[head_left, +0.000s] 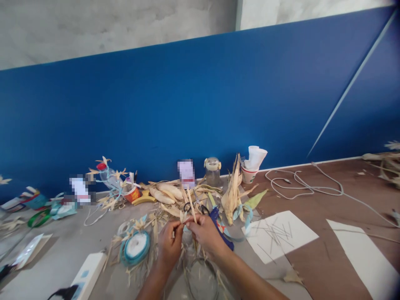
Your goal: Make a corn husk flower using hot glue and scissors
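Note:
Close together at the table's middle, both my hands are closed in a pinch. My left hand grips the base of a small pale corn husk flower. Between the fingers of my right hand a narrow strip of corn husk stands up, right beside the flower. Just behind lie black-handled scissors, partly covered by the hand. A blue-handled tool, its kind unclear, rests right of my right wrist. Below my hands is a round clear-looking ring or dish, partly hidden by my forearm.
Left of my hands lies a spool of blue ribbon among husk scraps. Husks, a lidded jar and a paper cup line the blue partition. Rightward are white paper with thin sticks and a white cable.

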The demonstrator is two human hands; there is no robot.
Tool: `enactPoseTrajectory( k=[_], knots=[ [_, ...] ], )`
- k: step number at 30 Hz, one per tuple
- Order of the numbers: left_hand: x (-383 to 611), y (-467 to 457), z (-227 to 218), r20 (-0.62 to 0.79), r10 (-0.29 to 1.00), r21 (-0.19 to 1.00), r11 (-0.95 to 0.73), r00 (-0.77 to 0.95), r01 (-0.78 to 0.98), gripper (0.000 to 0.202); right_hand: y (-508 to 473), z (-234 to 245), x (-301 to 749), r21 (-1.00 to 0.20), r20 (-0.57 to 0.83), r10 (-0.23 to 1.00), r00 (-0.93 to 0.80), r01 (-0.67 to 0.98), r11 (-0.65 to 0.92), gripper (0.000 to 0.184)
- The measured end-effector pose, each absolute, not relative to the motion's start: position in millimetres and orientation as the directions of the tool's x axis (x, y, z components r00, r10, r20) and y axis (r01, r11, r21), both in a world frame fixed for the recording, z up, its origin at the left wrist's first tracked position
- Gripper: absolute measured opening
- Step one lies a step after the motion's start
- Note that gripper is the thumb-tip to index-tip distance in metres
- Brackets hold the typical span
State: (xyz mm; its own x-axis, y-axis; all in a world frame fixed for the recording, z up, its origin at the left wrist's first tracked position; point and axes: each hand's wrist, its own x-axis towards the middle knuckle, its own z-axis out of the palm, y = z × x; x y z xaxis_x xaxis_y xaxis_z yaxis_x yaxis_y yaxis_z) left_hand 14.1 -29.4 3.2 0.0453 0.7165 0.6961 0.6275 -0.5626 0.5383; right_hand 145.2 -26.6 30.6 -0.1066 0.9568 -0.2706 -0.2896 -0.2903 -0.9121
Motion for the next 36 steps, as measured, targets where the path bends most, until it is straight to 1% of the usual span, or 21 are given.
enactPoseTrajectory(
  k=[2,5,8,10,11,12,13,15,17,18,20,22,25,28,30,32,36],
  knots=[
    [13.8,-29.2,2.9,0.659,0.750,0.565,-0.537,0.048,0.626,0.023,-26.9,31.4,146.9,-0.950,-0.217,0.973,-0.083,-0.211,-0.230,0.006],
    [13.8,-28.4,2.8,0.613,0.786,0.589,-0.520,0.077,0.618,0.024,-29.7,35.9,152.3,-0.995,-0.075,0.995,-0.068,-0.055,-0.079,0.009],
    [13.9,-27.2,3.6,0.593,0.796,0.592,-0.531,0.119,0.606,0.021,-33.9,40.7,156.5,-0.993,0.056,0.995,-0.085,0.099,0.064,0.013],
    [14.0,-26.6,4.1,0.594,0.794,0.590,-0.539,0.129,0.602,0.020,-35.1,42.0,157.6,-0.982,0.106,0.989,-0.107,0.143,0.121,0.015],
    [14.1,-26.4,4.3,0.598,0.791,0.589,-0.542,0.127,0.599,0.020,-34.7,41.9,157.9,-0.982,0.116,0.986,-0.117,0.136,0.132,0.015],
    [14.3,-26.4,4.5,0.602,0.789,0.591,-0.542,0.120,0.598,0.019,-33.6,41.4,158.1,-0.987,0.110,0.986,-0.127,0.104,0.123,0.014],
    [14.7,-26.6,4.7,0.608,0.788,0.593,-0.535,0.102,0.602,0.019,-31.8,40.6,158.4,-0.996,0.074,0.988,-0.139,0.047,0.081,0.013],
    [15.7,-27.4,5.2,0.614,0.788,0.604,-0.510,0.051,0.613,0.018,-27.3,38.1,159.1,-0.986,-0.080,0.982,-0.169,-0.134,-0.104,0.009],
    [16.8,-28.5,5.9,0.616,0.788,0.611,-0.492,0.019,0.620,0.019,-23.6,35.7,159.5,-0.890,-0.247,0.946,-0.210,-0.336,-0.307,0.011],
    [17.2,-29.0,6.3,0.613,0.790,0.612,-0.491,0.020,0.620,0.019,-22.6,34.7,159.4,-0.833,-0.296,0.928,-0.227,-0.413,-0.367,0.014],
    [17.6,-29.5,6.8,0.610,0.792,0.606,-0.496,0.037,0.623,0.020,-22.4,33.9,158.7,-0.771,-0.315,0.919,-0.236,-0.501,-0.393,0.020],
    [17.0,-29.2,7.0,0.622,0.782,0.585,-0.502,0.046,0.637,0.021,-23.9,34.7,158.0,-0.760,-0.302,0.922,-0.244,-0.521,-0.387,0.022],
    [15.4,-27.8,6.5,0.678,0.732,0.522,-0.547,0.071,0.654,0.019,-25.6,38.9,160.3,-0.733,-0.286,0.922,-0.262,-0.559,-0.386,0.025],
    [13.8,-27.0,5.4,0.731,0.671,0.438,-0.602,0.125,0.668,0.014,-24.9,45.1,167.8,-0.676,-0.299,0.903,-0.309,-0.599,-0.429,0.027],
    [13.1,-27.3,4.7,0.741,0.650,0.393,-0.622,0.167,0.677,0.012,-23.7,48.8,173.2,-0.665,-0.316,0.890,-0.330,-0.591,-0.455,0.028],
    [12.5,-28.0,4.6,0.743,0.638,0.359,-0.636,0.203,0.683,0.011,-22.5,51.0,176.9,-0.695,-0.323,0.889,-0.326,-0.556,-0.456,0.027],
    [11.3,-28.7,5.9,0.775,0.569,0.256,-0.680,0.275,0.687,0.007,-20.0,50.5,179.9,-0.788,-0.359,0.882,-0.305,-0.407,-0.461,0.026]
  ],
)
